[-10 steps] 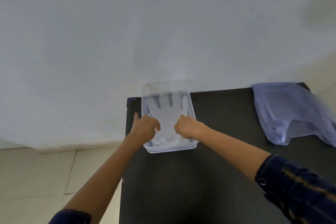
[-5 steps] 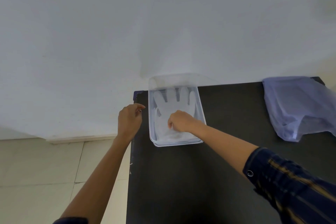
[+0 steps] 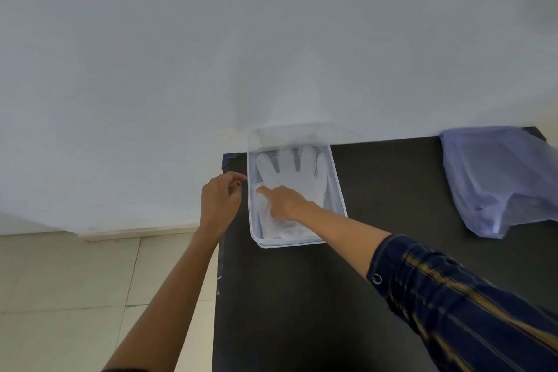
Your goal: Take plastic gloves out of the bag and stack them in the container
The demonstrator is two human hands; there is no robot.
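Note:
A clear plastic container stands at the far left of the black table. Translucent plastic gloves lie flat inside it, fingers pointing to the wall. My right hand rests inside the container on the gloves, its index finger stretched out and pressing the left side of the top glove. My left hand hovers just outside the container's left wall, fingers loosely curled and holding nothing. A pale blue plastic bag lies crumpled at the table's far right.
A white wall rises directly behind the table. The table's left edge drops off to a tiled floor. Bare black tabletop stretches between the container and the bag.
My left hand has come out of the container and now sits beside its left wall. My right hand has shifted left on the gloves and extended its index finger.

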